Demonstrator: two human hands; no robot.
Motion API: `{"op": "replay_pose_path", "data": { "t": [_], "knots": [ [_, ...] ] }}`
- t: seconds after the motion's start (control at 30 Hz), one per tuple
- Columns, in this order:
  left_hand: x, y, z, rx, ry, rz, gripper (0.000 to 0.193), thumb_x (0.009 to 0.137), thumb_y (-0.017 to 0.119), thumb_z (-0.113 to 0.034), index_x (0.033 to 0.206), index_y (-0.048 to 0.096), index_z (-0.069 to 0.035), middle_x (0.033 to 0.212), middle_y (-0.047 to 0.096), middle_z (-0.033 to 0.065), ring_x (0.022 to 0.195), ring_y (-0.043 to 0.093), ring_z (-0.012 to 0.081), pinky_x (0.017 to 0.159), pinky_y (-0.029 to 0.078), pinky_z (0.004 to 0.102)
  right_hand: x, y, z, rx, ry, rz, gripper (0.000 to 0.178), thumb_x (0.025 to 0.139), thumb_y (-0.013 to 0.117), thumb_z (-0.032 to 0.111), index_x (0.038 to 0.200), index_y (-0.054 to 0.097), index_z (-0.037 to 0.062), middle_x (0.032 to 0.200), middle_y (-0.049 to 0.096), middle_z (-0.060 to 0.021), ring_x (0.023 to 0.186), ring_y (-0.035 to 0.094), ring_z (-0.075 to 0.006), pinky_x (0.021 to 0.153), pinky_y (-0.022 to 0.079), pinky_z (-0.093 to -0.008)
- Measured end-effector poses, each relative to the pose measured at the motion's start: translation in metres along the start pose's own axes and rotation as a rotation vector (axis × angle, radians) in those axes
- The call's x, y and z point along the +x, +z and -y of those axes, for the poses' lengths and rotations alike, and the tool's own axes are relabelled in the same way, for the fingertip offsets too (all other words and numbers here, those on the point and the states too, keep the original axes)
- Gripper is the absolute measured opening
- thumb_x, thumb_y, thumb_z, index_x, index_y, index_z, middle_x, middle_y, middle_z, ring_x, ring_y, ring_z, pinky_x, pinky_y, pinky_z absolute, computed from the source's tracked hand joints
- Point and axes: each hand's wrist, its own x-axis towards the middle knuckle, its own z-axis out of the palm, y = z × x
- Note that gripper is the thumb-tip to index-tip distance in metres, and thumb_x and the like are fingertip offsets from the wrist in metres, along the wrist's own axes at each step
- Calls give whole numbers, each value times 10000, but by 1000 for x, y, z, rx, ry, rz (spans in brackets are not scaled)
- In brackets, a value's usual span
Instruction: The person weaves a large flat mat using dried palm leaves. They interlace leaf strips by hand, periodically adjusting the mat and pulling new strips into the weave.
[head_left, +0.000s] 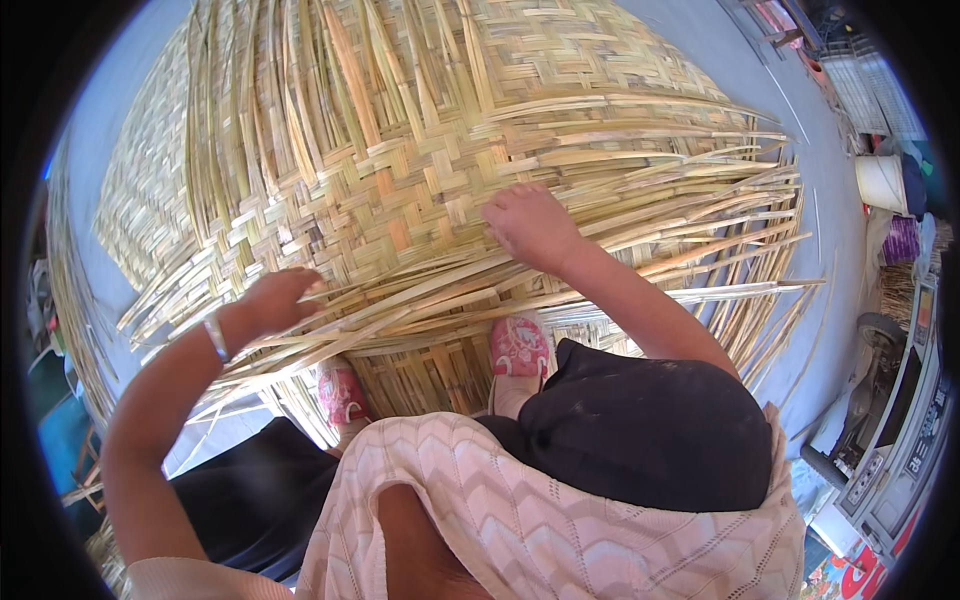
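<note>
A large woven bamboo mat (400, 110) lies on the ground in front of me, its near edge ending in loose flat strips (690, 210). My right hand (530, 225) presses down on the woven part near the middle, fingers curled over a strip. My left hand (275, 300), with a bangle on the wrist, grips a bundle of loose strips (330, 335) at the mat's near left edge. I squat with both feet in pink slippers (518, 348) on the mat.
Grey concrete ground (830, 250) surrounds the mat. A white bucket (880, 182) and a purple container (902, 240) stand at the right. A vehicle part with a wheel (880, 370) sits at the lower right. More strips lie at the far left.
</note>
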Motion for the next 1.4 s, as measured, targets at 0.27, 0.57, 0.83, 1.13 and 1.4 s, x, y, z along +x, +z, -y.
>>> {"op": "replay_pose_path", "data": {
  "t": [0.27,0.57,0.83,1.13,1.4],
  "knots": [
    [-109,37,66,156,-105,-3,422,779,694,-263,1134,585,-63,1094,605,131,1090,540,321,940,396,419,-15,28,48,226,-185,90,192,748,667,207,876,601,81,899,611,-93,929,579,-299,827,439,-420],
    [-103,135,77,221,-76,-302,344,817,621,-143,1141,524,-83,1062,561,116,1005,541,327,835,434,436,-17,30,53,193,-181,173,268,786,661,236,966,596,49,962,600,-115,961,569,-307,841,440,-429],
    [-113,84,102,339,-201,-414,294,909,481,-149,1196,541,-123,1008,647,86,871,646,266,669,533,355,-12,18,79,156,-205,95,406,745,702,282,1066,598,57,1133,588,-125,1061,542,-314,927,417,-417],
    [-65,-7,91,521,-190,-681,257,900,489,-121,1154,528,-121,1039,641,110,909,644,290,715,537,398,-33,26,94,34,-309,26,366,691,702,199,1013,596,59,1229,531,-99,1171,478,-283,990,381,-410],
    [-55,-44,61,681,37,-888,234,894,567,-215,1116,535,-150,759,565,45,741,627,229,603,526,359,-39,35,91,79,-246,33,205,685,606,92,887,595,60,1130,570,-91,1156,495,-261,976,390,-400]
  ]
}}
